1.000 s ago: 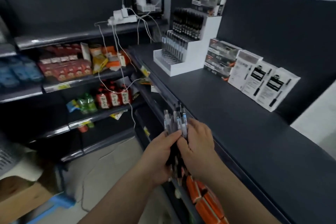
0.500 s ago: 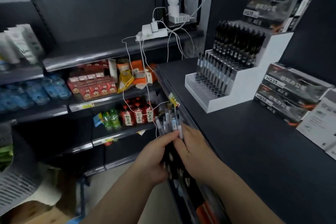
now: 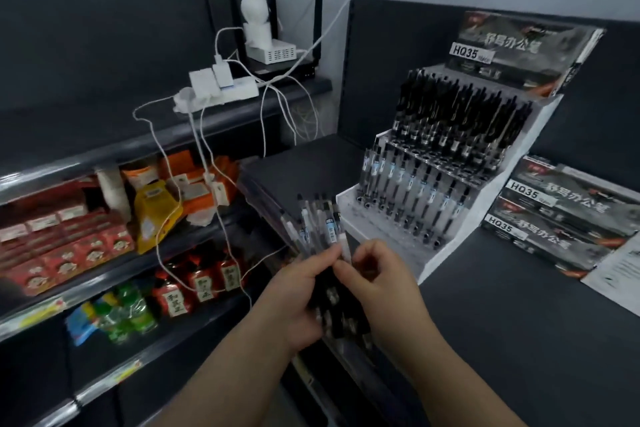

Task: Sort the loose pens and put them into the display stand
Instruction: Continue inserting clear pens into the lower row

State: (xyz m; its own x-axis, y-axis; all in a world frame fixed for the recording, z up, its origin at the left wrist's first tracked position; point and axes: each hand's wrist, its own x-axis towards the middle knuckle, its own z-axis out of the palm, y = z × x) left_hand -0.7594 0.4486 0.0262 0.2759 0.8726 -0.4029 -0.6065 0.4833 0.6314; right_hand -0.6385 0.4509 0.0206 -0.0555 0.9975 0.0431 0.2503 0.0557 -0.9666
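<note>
A bundle of loose pens (image 3: pixel 320 224) with clear barrels and black ends stands upright in my left hand (image 3: pixel 299 291), which grips it round the lower part. My right hand (image 3: pixel 382 282) is beside it and pinches one pen at the right of the bundle with thumb and fingertips. The white stepped display stand (image 3: pixel 453 239) sits on the dark counter just right of and behind the hands. Its top tier is packed with black pens, the middle tier holds a row of clear pens, and the front tier shows open holes.
Dark pen boxes marked HQ35 (image 3: pixel 568 215) are stacked right of the stand, with a white packet (image 3: pixel 620 270) beside them. The dark counter (image 3: pixel 519 340) spreads to the right. Snack and bottle shelves (image 3: pixel 104 246) fill the left; a power strip (image 3: pixel 218 94) with dangling white cables sits above.
The view has closed in on the display stand, which is now much nearer. Both hands have kept hold of the pen bundle; my right hand's fingers have shifted to pinch a single pen.
</note>
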